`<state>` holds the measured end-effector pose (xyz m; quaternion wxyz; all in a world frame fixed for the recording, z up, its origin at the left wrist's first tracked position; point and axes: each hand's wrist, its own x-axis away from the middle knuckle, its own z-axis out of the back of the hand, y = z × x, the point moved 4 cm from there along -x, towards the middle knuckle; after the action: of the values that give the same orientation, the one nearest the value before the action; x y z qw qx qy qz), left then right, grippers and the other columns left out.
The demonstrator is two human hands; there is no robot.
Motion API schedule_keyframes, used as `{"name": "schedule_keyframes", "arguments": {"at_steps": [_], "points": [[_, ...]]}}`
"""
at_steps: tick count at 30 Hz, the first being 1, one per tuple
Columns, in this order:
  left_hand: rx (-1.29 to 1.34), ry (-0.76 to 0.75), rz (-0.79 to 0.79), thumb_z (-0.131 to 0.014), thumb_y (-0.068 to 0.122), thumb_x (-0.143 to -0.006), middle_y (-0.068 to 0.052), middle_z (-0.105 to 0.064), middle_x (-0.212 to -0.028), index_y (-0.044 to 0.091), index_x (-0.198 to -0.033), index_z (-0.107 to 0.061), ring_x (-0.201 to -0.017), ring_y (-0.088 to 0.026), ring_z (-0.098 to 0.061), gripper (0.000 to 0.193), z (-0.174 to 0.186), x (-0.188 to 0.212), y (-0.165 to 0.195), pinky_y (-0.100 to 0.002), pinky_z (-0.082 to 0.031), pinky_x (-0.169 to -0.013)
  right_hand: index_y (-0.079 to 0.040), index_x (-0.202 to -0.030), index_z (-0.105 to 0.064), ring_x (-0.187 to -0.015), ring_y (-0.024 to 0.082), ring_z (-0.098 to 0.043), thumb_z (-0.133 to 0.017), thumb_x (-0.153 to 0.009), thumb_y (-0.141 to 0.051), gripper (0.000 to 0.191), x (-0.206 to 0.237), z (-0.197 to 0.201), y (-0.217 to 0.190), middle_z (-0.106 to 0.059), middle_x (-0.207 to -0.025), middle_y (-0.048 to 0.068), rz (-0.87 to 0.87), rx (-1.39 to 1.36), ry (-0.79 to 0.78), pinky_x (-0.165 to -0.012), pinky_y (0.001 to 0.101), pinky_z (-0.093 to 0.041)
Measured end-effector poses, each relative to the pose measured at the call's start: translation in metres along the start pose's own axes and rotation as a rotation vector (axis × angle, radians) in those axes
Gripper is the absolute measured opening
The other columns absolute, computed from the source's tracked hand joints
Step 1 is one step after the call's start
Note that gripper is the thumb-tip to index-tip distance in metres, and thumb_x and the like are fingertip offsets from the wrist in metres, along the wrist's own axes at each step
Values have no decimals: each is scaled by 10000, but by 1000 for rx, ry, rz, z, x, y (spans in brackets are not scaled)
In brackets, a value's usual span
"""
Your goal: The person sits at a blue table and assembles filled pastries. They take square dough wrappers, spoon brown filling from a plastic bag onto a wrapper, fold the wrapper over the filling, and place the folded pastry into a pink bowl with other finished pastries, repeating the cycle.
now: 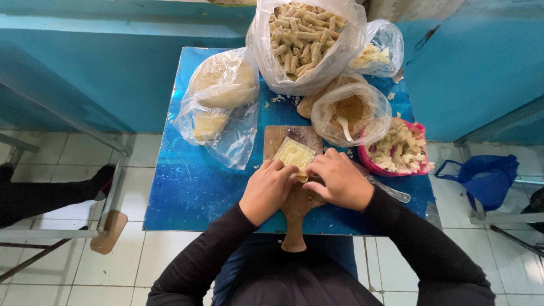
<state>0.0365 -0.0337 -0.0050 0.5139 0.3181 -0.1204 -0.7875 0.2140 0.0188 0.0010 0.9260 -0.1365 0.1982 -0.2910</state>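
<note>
1. Your left hand and right hand are curled shut on a pale wrapper sheet, pinching its near edge on the wooden board.
2. At three o'clock of the board lies a metal utensil, untouched.
3. At one o'clock, the pink bowl holds pale strips (filling, by the look) and a bag of crumbs stands open.
4. At twelve o'clock, the big bag of finished rolls is well filled; much is done, I judge, with this sheet only half rolled.
5. At ten o'clock, a bag of dough remains.
</note>
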Motion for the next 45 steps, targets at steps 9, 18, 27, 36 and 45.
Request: {"name": "schedule_keyframes", "arguments": {"at_steps": [9,18,27,36,45], "points": [[14,62,-20,-692,64,-863,-92,-642,-941,67,-1026,-625,-942,-310,-612,176,2,6,-4,-427,-499,-817,-128,-863,-723,-910,279,-558,-699,-889,-272,148,-13,-9,4,-649,-867,30,1,71,-8,-787,426,-415],[-123,6,-184,-618,17,-780,-77,-612,-950,101,-972,-605,-975,-298,-592,210,10,11,-5,-403,-489,-826,-93,-845,-723,-862,305,-569,-694,-897,-255,172,-18,-10,18,-684,-836,58,-45,-85,-80,-757,426,-445],[-40,105,-107,-691,134,-856,-108,-618,-974,52,-1062,-606,-953,-330,-579,237,17,5,4,-425,-483,-823,-85,-845,-717,-854,317,-569,-696,-896,-249,173,-23,-13,27,-683,-834,65,8,-118,-94,-754,434,-454],[22,-43,146,-662,112,-945,-131,-651,-937,69,-955,-616,-960,-353,-619,63,-15,-10,-16,-458,-486,-831,-127,-845,-684,-894,292,-563,-707,-877,-296,173,-31,-12,18,-638,-834,44,83,135,-75,-761,436,-424],[18,-75,-82,-615,18,-799,-143,-621,-949,71,-954,-639,-950,-359,-580,166,-17,-14,-19,-433,-482,-846,-148,-850,-633,-919,280,-580,-730,-780,-138,120,-30,-13,14,-628,-877,34,78,27,-18,-797,413,-437]]}}
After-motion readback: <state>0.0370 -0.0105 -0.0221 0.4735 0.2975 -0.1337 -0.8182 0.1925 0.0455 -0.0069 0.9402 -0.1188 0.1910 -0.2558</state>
